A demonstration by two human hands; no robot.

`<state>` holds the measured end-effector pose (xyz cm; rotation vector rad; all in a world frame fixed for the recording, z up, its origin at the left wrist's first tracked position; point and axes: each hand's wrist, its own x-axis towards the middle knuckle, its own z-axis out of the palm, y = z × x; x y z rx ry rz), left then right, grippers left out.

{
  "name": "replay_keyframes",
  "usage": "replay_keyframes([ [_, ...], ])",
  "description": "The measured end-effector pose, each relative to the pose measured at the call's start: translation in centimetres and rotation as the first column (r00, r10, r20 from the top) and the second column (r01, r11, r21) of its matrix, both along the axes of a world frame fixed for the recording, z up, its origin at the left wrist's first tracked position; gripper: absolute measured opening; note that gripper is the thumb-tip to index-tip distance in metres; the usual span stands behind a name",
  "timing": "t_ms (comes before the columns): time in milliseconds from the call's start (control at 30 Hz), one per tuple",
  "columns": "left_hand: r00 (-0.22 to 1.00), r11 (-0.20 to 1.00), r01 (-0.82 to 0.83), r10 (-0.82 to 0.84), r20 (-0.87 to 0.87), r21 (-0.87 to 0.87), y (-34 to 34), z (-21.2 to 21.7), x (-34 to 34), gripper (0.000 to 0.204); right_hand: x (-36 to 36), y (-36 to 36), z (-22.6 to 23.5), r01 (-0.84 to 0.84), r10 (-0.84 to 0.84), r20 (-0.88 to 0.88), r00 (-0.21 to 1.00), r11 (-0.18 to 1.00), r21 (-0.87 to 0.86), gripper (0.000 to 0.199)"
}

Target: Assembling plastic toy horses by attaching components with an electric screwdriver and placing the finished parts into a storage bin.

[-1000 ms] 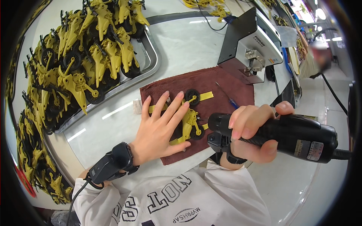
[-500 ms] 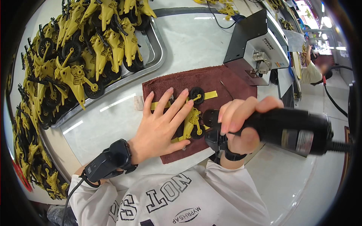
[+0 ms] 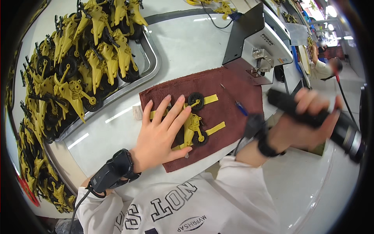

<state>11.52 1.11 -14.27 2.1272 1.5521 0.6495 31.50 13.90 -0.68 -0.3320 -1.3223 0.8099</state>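
Note:
My left hand (image 3: 156,143) lies spread out on a reddish-brown cloth (image 3: 237,91), fingers apart. Its fingertips and thumb rest along the left side of a yellow toy motorbike (image 3: 191,125) with black wheels, and the palm hides part of what lies under it. Yellow strips (image 3: 216,128) stick out beyond the wheels on the cloth. Off to the right, clear of the toy, my right hand (image 3: 306,126) grips a black corded electric screwdriver (image 3: 350,137). That hand and tool are smeared by motion, and the tool's tip is not distinct.
A metal tray (image 3: 150,72) heaped with yellow toy motorbikes (image 3: 74,93) fills the left side. Behind the cloth stands a box-shaped machine (image 3: 263,50) with a black cover. A small blue-handled screwdriver (image 3: 241,108) lies on the cloth. Another person's sleeve (image 3: 321,70) shows far right.
My right hand has pulled the electric screwdriver away from the motorbike to the right and tilted it. The small blue-handled screwdriver now shows fully. My left hand stays on the toy.

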Motion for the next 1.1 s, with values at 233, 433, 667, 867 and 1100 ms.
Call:
replay_keyframes([
  [233,1.000,1.000,-0.011,0.011,0.005,0.027,0.2,-0.3,-0.5,0.093,-0.8,8.8,-1.2,0.337,-0.323,0.128,0.937,0.935,-0.108,0.028],
  [433,0.997,1.000,-0.011,0.011,0.072,-0.002,0.2,-0.3,-0.5,0.096,-2.0,-2.3,-2.5,-0.283,0.303,0.147,0.941,0.948,-0.142,0.044],
  [667,0.993,0.999,-0.037,0.035,0.114,0.012,0.2,-0.5,-0.7,0.096,-2.9,-3.0,-4.3,-0.647,0.664,0.303,0.684,0.744,-0.169,0.071],
  [867,0.990,0.999,-0.045,0.042,0.134,0.022,0.0,-0.5,-0.7,0.097,-6.9,-3.5,-6.5,-0.382,0.462,0.296,0.836,0.877,-0.290,0.049],
  [1100,0.997,0.998,-0.037,0.033,0.076,0.059,0.4,-0.4,-0.5,0.098,-6.2,-1.9,-5.5,-0.494,0.566,0.534,0.628,0.820,-0.288,0.046],
])
